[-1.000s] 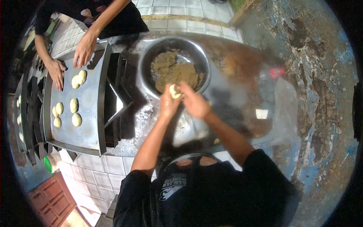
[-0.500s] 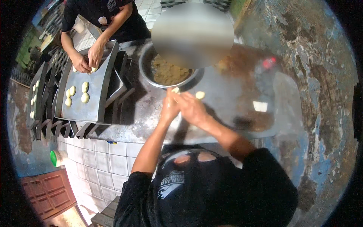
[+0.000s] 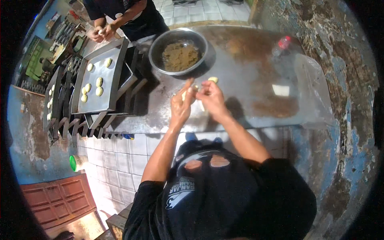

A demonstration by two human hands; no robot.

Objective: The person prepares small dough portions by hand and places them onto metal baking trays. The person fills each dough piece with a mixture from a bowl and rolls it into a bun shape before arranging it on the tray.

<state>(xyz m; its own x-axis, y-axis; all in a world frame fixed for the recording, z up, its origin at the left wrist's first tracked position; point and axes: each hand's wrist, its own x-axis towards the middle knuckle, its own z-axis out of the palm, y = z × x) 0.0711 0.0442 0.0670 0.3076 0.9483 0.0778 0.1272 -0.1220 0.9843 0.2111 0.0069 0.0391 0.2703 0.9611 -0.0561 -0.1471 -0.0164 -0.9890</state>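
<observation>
My left hand (image 3: pixel 181 105) is raised over the metal table near its front edge. A pale dough ball (image 3: pixel 184 96) rests in it, partly covered by the fingers. Close beside it, my right hand (image 3: pixel 213 101) has thumb and fingertips pinched together near the dough; whatever they hold is too blurred to make out. Another pale dough ball (image 3: pixel 214 79) lies on the table just beyond my right hand. Farther back stands a round metal bowl (image 3: pixel 161 69) with a brown crumbly filling (image 3: pixel 180 57) inside.
On the left, a metal tray (image 3: pixel 93 78) bearing several dough balls sits on stacked trays. Behind it are a co-worker's hands (image 3: pixel 103 33), pinched together. A red-capped clear bottle (image 3: pixel 283 44) and a white rectangular patch (image 3: pixel 281 90) are on the right of the table (image 3: pixel 248 68), beside a peeling wall.
My hands have drawn slightly apart, the right one moving off the left. The co-worker's hands have lifted off the tray. The whole view has shifted, showing the bowl fully.
</observation>
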